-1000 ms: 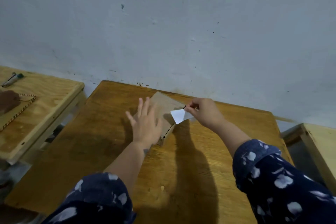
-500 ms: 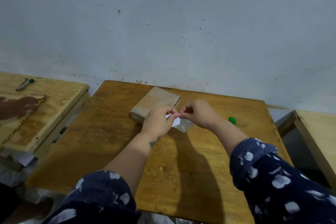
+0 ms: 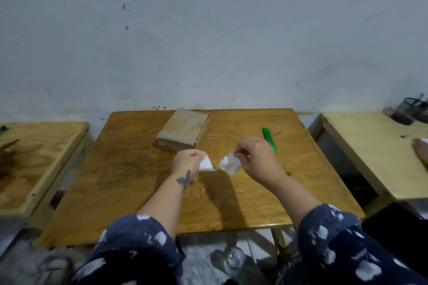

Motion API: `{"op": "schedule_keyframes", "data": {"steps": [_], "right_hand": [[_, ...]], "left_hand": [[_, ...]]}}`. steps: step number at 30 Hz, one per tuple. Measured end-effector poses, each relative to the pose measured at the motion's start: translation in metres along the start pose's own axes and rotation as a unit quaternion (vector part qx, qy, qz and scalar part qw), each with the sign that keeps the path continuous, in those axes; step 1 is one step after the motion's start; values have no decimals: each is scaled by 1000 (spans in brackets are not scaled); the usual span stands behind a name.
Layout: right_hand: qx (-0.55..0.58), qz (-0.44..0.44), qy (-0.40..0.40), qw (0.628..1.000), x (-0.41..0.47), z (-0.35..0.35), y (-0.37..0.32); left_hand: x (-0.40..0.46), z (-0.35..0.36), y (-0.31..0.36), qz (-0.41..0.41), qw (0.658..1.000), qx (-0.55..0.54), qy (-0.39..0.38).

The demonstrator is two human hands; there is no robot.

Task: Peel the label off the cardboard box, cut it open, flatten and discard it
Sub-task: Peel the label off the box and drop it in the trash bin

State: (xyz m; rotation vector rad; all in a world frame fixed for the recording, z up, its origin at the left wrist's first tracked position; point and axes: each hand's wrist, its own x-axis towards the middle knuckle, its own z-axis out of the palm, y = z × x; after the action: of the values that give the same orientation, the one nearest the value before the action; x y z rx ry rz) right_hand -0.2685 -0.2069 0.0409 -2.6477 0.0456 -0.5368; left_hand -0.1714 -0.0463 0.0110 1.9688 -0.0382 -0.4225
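Note:
A flat brown cardboard box lies at the back of the wooden table, near the wall, with neither hand on it. The white label is off the box and in two pieces. My left hand pinches one white piece. My right hand pinches the other, more crumpled piece. Both hands hover above the table's middle, a small gap between the pieces. A green utility knife lies on the table just behind my right hand.
Lighter wooden tables stand to the left and right. Another person's hand rests on the right one, beside a dark holder at its back. A clear bottle lies on the floor below the table's front edge.
The label came off the box in my right hand, both hands then met on it, and now they have pulled apart with a piece each. The view has dropped and widened.

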Motion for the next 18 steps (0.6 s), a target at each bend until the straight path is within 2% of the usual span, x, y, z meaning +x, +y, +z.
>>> {"op": "schedule_keyframes", "data": {"steps": [3,5,8,10,13,16,18], "right_hand": [[63,116,33,991,-42,-12,4],[99,186,21,977,-68,-22,6],[70,241,53,967,-95,-37,10],[2,253,117,960,-110,-48,11],[-104,204,183,956,-129,-59,9],[-130,175,193,957,-148,-66,16],[-125,179,190,957,-161,-74,25]], "left_hand": [[-19,1,-10,19,1000,-8,9],[-32,11,-7,39,999,-6,22],[-55,42,3,80,995,54,7],[-76,68,7,84,993,83,-14],[-104,106,14,68,993,76,-62],[-123,138,26,-3,995,-37,-93],[-136,156,37,-63,983,-131,-114]]}}
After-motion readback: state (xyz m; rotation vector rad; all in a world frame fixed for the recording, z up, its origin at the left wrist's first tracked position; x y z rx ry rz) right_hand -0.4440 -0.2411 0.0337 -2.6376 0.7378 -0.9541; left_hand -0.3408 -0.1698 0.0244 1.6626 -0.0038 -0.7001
